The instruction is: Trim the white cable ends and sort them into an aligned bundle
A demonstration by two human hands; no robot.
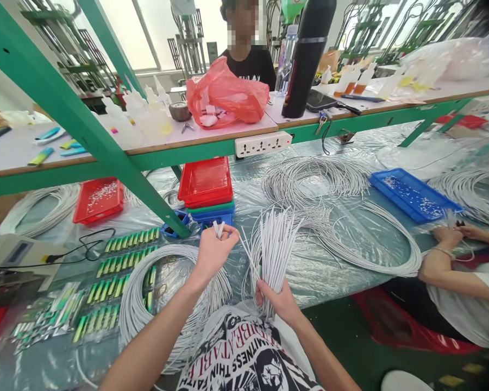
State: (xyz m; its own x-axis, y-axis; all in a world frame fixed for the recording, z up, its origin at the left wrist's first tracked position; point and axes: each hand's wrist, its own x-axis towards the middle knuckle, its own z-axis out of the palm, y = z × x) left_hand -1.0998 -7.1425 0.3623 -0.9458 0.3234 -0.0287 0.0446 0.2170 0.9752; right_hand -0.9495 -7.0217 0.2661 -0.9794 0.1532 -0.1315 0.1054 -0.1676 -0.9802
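My right hand (277, 300) is wrapped round a thick bundle of white cables (275, 239) just in front of my body; their loose ends fan upward. To the left of this bundle, my left hand (217, 247) is closed with its fingertips pinched together. Small white tube-like pieces (218, 229) stick out of its grip; their exact kind is too small to tell. Below my left forearm lies a large coil of white cable (136, 282). More coiled white cable (313, 179) spreads over the plastic-covered table behind the bundle.
Stacked red trays (207, 182) stand beyond my left hand, under a green-framed shelf (175, 155). Rows of green-yellow packets (110, 290) lie at left. A blue tray (413, 194) with small white bits sits at right, near a co-worker's hands (450, 234). Another person (248, 65) is across the shelf.
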